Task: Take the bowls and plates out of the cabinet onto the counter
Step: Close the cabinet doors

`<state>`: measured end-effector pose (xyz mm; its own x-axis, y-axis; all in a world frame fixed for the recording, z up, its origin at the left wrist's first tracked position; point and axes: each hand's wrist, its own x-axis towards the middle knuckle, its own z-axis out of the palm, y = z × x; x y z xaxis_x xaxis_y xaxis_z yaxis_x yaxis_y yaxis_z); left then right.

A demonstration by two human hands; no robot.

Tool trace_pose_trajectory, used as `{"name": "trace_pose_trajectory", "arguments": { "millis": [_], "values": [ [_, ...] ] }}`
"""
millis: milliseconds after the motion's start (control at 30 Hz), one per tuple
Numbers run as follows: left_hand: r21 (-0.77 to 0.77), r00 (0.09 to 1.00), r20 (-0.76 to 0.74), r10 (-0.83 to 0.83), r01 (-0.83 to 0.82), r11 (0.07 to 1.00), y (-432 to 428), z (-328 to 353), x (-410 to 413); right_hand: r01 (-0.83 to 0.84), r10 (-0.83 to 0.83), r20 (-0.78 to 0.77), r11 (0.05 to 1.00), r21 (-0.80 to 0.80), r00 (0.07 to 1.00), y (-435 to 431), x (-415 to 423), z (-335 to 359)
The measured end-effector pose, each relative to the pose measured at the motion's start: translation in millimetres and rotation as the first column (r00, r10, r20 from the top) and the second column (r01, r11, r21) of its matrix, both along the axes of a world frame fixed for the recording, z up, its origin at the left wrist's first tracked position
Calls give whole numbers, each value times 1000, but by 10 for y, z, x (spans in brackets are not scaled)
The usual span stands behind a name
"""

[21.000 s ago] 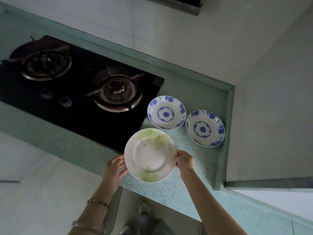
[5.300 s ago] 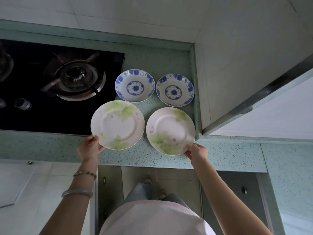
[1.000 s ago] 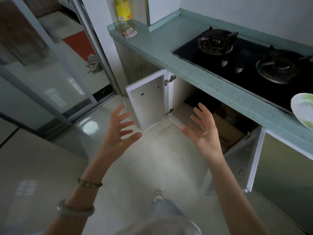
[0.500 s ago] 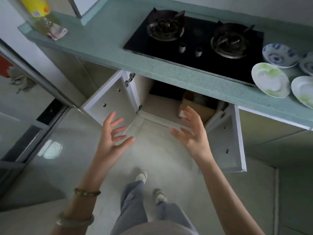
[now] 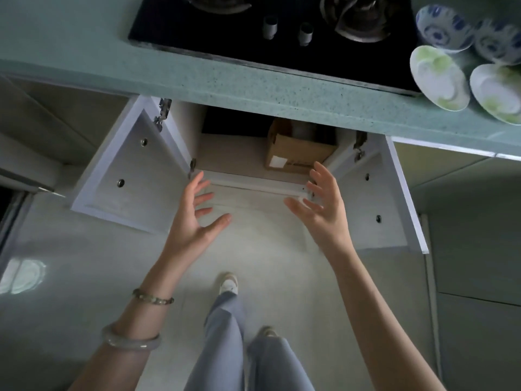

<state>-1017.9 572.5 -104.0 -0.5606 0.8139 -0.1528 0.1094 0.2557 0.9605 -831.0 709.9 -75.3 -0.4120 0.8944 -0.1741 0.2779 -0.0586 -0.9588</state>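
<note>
Since a second ago the view has swung to face the open cabinet [image 5: 248, 153]. Left hand [image 5: 194, 218] and right hand [image 5: 321, 210] reach in, grip spread, empty. Four dishes [image 5: 439, 77] sit on the desk [image 5: 253, 86] at two o'clock; another fetch looks next.

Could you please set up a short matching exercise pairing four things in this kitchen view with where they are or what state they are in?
Things:
1. cardboard box
2. green-leaf plates
3. left hand
4. cabinet doors

States:
A. swung open
B. empty, fingers spread
C. inside the cabinet
D. on the counter beside the stove

Pairs: 1-C, 2-D, 3-B, 4-A
</note>
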Motion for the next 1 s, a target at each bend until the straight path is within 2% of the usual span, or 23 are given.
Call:
{"name": "trace_pose_trajectory", "arguments": {
  "millis": [167,367,733,1000],
  "values": [
    [-54,999,11,-31,31,998,80,-608,13,6,-5,51,1000,-11,999,16,58,-543],
    [-77,1000,11,-26,27,997,158,-1682,181,4,-4,61,1000,-13,998,-13,112,-1646],
    [32,994,-111,20,-16,999,286,-3939,-62,-89,91,-11,987,133,996,161,-212,-3789],
    [95,975,-210,73,-54,994,291,-4509,-159,-176,188,-54,968,180,981,216,-404,-4383]
  ]
}}
